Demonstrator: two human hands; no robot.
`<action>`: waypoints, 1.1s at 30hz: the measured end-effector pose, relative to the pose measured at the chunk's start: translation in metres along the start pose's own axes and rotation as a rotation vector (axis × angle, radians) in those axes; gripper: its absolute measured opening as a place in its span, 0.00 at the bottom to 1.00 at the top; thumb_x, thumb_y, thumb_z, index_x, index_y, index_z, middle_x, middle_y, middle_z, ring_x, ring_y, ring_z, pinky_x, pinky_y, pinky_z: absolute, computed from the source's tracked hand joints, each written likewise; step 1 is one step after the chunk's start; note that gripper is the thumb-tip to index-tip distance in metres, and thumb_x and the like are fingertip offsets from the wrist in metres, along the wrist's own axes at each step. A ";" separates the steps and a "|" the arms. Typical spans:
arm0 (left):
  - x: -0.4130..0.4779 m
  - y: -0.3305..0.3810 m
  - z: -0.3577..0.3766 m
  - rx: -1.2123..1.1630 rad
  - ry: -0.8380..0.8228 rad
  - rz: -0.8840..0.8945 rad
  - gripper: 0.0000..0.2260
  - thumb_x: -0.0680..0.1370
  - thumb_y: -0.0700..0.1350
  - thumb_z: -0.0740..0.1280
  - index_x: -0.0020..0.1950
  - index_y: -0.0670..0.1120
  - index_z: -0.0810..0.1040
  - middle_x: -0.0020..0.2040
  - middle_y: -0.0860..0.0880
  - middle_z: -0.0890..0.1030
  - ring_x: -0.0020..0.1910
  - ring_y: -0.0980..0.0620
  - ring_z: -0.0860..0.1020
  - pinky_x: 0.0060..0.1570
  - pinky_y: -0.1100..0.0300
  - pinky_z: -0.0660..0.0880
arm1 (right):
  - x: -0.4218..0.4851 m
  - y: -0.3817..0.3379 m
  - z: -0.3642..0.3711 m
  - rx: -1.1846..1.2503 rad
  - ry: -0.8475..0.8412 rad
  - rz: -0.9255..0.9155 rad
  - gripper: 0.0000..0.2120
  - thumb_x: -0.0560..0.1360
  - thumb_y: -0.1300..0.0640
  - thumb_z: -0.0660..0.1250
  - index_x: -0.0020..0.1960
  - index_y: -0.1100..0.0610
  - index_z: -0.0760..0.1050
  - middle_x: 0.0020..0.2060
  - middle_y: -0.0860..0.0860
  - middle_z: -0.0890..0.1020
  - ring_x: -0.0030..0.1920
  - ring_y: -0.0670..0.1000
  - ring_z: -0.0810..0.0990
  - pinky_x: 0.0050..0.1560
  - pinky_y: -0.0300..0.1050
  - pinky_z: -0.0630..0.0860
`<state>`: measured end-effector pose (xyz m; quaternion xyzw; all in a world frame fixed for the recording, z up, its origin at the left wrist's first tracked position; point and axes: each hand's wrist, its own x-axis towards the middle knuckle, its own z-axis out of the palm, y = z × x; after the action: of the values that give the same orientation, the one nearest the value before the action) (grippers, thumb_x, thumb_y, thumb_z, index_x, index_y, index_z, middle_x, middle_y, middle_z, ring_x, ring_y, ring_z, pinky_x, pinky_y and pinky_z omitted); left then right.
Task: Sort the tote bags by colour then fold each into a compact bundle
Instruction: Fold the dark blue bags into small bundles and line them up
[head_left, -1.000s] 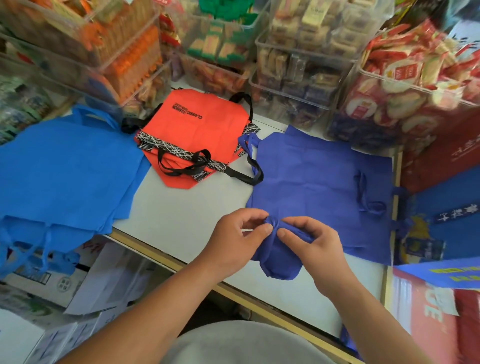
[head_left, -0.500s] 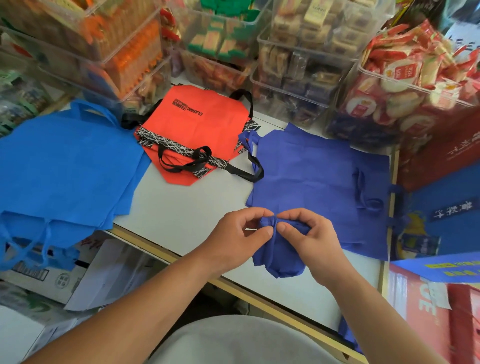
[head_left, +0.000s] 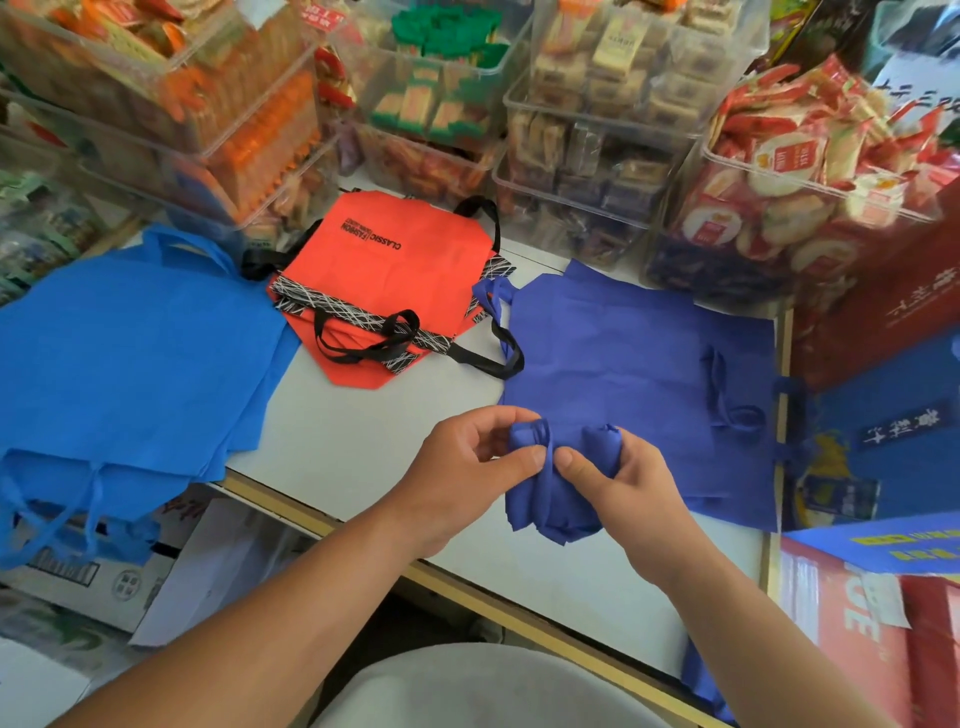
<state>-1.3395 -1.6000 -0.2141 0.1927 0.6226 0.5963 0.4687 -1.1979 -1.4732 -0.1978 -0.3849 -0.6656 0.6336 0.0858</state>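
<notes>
Far left, the blue pile (head_left: 130, 353) lies flat and spills over the counter (head_left: 363, 441) edge, handles dangling off the front. Next along, the red pile (head_left: 395, 270) sits towards the back, black handles looped on top, just beside the blue pile.

Now the action. The left hand (head_left: 467, 467) comes in from the lower left, forearm on a diagonal, wrist over the counter's front part. Its grip is narrow: thumb stretched out to the right across the cloth, fingers curled over the top, pinching the left lobe of the bundle (head_left: 550, 499). The bundle is bunched navy cloth, two rolled humps up top and a loose tail hanging down below the thumbs towards the person. The right hand (head_left: 634, 483) mirrors it from the lower right, thumb pointing left, nearly tip to tip with the other thumb, fingers wrapped behind the right hump. That grip is tight on the cloth too.

The bundle sits between both grips, over the near left corner of the navy bag (head_left: 623, 353), which lies spread flat to the right. Behind it all stand clear bins (head_left: 597, 156) of snacks.
</notes>
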 end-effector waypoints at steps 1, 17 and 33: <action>0.000 0.000 0.002 -0.006 0.000 -0.001 0.12 0.78 0.38 0.73 0.59 0.51 0.82 0.54 0.51 0.87 0.57 0.51 0.84 0.58 0.54 0.81 | -0.001 -0.001 0.000 -0.017 -0.009 -0.017 0.03 0.80 0.58 0.70 0.48 0.56 0.79 0.38 0.50 0.85 0.38 0.51 0.83 0.38 0.43 0.78; -0.002 -0.015 0.021 -0.031 0.062 -0.166 0.09 0.80 0.46 0.72 0.59 0.46 0.84 0.53 0.47 0.87 0.56 0.48 0.85 0.59 0.48 0.81 | -0.005 0.003 -0.014 -0.362 -0.019 -0.001 0.20 0.85 0.48 0.58 0.37 0.55 0.61 0.28 0.43 0.64 0.30 0.45 0.62 0.31 0.35 0.65; 0.005 -0.023 0.087 0.124 -0.030 -0.257 0.16 0.75 0.51 0.77 0.62 0.55 0.80 0.53 0.56 0.86 0.52 0.58 0.85 0.54 0.60 0.82 | -0.040 0.061 -0.047 0.050 0.220 0.224 0.26 0.85 0.41 0.55 0.50 0.65 0.75 0.38 0.59 0.82 0.38 0.50 0.77 0.40 0.46 0.75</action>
<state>-1.2637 -1.5516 -0.2245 0.1489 0.6705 0.4888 0.5378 -1.1180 -1.4674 -0.2294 -0.5214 -0.5891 0.6097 0.0964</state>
